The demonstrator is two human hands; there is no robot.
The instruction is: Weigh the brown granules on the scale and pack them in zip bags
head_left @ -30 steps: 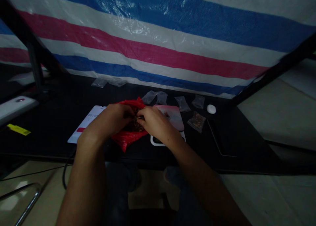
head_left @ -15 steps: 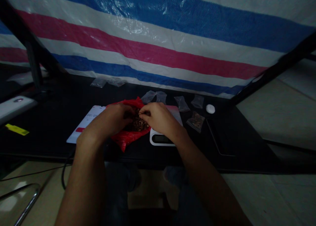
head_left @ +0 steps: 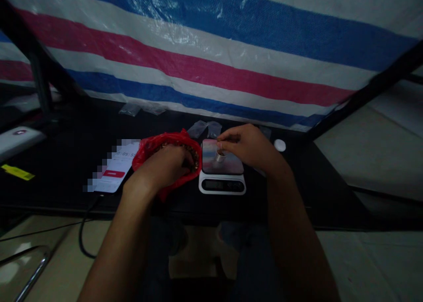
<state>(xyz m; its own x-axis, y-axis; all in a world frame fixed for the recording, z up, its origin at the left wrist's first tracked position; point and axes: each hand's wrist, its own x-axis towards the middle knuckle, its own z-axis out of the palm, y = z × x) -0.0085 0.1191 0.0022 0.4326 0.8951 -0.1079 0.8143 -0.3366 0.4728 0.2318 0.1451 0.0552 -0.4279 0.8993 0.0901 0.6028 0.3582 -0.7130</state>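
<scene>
Two bare hands were at work over a black desk (head_left: 59,192). The left hand (head_left: 161,166) was pushed into the mouth of a red plastic bag (head_left: 148,150), with loose brown granular pieces (head_left: 189,154) showing around it. Its fingers (head_left: 185,163) curled down among the pieces; how much they held was hidden by the hand and bag. The bag sat just left of a white digital scale (head_left: 222,185), whose display was too dark to read.

A small metal cup (head_left: 220,156) stood upright on the scale's glossy platform. The right hand (head_left: 247,145) hung over the platform, its fingers (head_left: 228,137) pinched narrow right by the cup rim. Could not tell if anything small was between them, or if they touched the cup.

Left of the bag lay a smartphone (head_left: 115,174), screen lit, with a red button and a partly pixelated display. A black cable (head_left: 84,236) ran down past the desk edge. Two clear small plastic bags (head_left: 205,129) lay behind the scale, and more clear bags (head_left: 130,110) lay at the back of the desk. A small white round object (head_left: 280,145) sat right of the scale. A yellow label (head_left: 17,172) was at the far left. A blue, white and pink striped tarp (head_left: 211,60) hung behind the desk, and a tiled floor (head_left: 373,267) showed below.
</scene>
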